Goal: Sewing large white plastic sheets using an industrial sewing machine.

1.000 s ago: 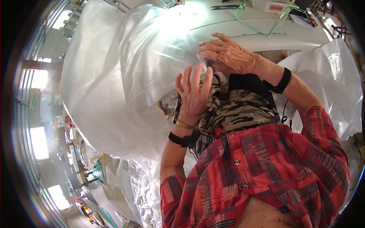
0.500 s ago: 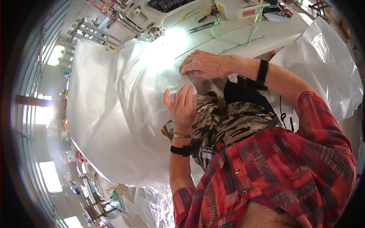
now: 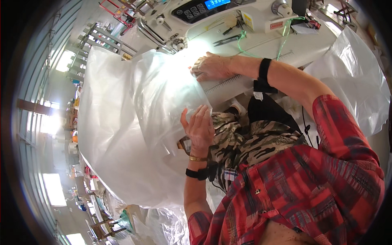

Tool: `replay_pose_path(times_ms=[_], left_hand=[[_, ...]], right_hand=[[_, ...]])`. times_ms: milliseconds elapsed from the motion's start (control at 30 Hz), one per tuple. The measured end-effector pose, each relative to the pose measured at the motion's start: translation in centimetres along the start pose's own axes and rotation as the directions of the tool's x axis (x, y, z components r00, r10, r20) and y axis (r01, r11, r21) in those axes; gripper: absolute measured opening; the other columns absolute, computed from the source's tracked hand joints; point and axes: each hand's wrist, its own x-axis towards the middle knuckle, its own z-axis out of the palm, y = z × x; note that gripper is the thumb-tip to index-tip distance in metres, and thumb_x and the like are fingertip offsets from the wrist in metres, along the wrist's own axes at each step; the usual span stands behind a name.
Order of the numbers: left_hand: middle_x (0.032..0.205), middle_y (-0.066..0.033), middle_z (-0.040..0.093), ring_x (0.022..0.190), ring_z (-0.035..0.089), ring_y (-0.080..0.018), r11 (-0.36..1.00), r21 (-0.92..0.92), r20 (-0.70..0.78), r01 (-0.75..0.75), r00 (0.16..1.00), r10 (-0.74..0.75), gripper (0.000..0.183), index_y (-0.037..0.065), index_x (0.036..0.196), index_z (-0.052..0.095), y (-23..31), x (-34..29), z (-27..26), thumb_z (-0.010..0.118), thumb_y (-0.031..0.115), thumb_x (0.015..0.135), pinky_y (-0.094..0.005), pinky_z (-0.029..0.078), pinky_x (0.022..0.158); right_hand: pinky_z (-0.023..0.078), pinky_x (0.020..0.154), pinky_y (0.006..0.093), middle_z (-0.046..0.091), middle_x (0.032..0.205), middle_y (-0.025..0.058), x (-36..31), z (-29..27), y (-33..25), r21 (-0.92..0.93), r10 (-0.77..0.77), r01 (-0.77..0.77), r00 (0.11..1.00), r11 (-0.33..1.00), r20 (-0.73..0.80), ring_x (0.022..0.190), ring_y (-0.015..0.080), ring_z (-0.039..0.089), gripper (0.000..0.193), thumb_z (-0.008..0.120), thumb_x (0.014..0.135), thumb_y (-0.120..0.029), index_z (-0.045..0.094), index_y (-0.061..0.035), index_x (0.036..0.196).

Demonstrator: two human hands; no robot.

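A large translucent white plastic sheet (image 3: pixel 118 134) drapes over the left side of the work surface and hangs down beside my lap. My right hand (image 3: pixel 212 67) has its fingers curled on the sheet's edge, close to the brightly lit sewing area of a white sewing machine (image 3: pixel 241 18). Glare hides the needle and the fingertips. Lower down, my left hand (image 3: pixel 199 127) rests against the sheet's near edge, fingers stretched upward and thumb apart.
Black-handled snips (image 3: pixel 227 40) and a green cord (image 3: pixel 244 45) lie on the machine bed, which carries a ruler scale (image 3: pixel 228 83). More clear plastic (image 3: pixel 347 77) hangs at the right. A grey slatted rack (image 3: pixel 108 38) stands at the far left.
My right hand has shifted slightly up and left, nearer the lit sewing area, along with the sheet's edge. The view has tilted, and the machine's lit display now shows. My left hand keeps its pose.
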Motion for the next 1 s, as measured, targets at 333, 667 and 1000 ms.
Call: replay_pose_path(times_ms=[333, 667, 1000], left_hand=[[0.096, -0.0097, 0.069, 0.097, 0.066, -0.0241, 0.994, -0.088, 0.05, 0.056, 0.997, -0.052, 0.011, 0.002, 0.092, 0.068, -3.4, 5.0, 0.4, 0.06, 0.007, 0.086, -0.0474, 0.035, 0.106], [0.081, -0.0198, 0.066, 0.079, 0.063, -0.0368, 0.965, -0.047, 0.108, 0.26, 0.961, -0.253, 0.02, -0.003, 0.08, 0.068, -9.8, 9.7, 5.0, 0.068, 0.017, 0.083, -0.043, 0.049, 0.072], [0.061, -0.0009, 0.062, 0.054, 0.047, -0.0086, 0.534, -0.534, 0.329, 0.655, 0.743, -0.583, 0.025, -0.003, 0.077, 0.069, -10.4, 11.1, 4.0, 0.076, 0.021, 0.082, -0.0306, 0.042, 0.051]], right_hand=[[0.036, 0.098, 0.0503, 0.051, 0.141, 0.0089, -0.6, 1.5, 0.0, 0.041, -0.089, 0.096, 0.986, 0.995, -0.14, 0.127, 0.027, 0.047, 0.04, 0.055, 0.091, -0.027, 0.059, -0.005, 0.124], [0.042, 0.091, 0.0466, 0.065, 0.11, 0.0145, 1.8, 1.6, 0.5, 0.116, -0.029, 0.051, 0.982, 0.992, -0.185, 0.109, 0.0318, 0.058, 0.029, 0.053, 0.09, -0.02, 0.063, -0.0048, 0.113], [0.047, 0.076, 0.0406, 0.064, 0.081, 0.0133, 3.6, 2.7, 1.6, 0.474, 0.294, -0.111, 0.896, 0.874, -0.333, 0.083, 0.0288, 0.061, 0.021, 0.067, 0.084, -0.024, 0.066, -0.0052, 0.092]])
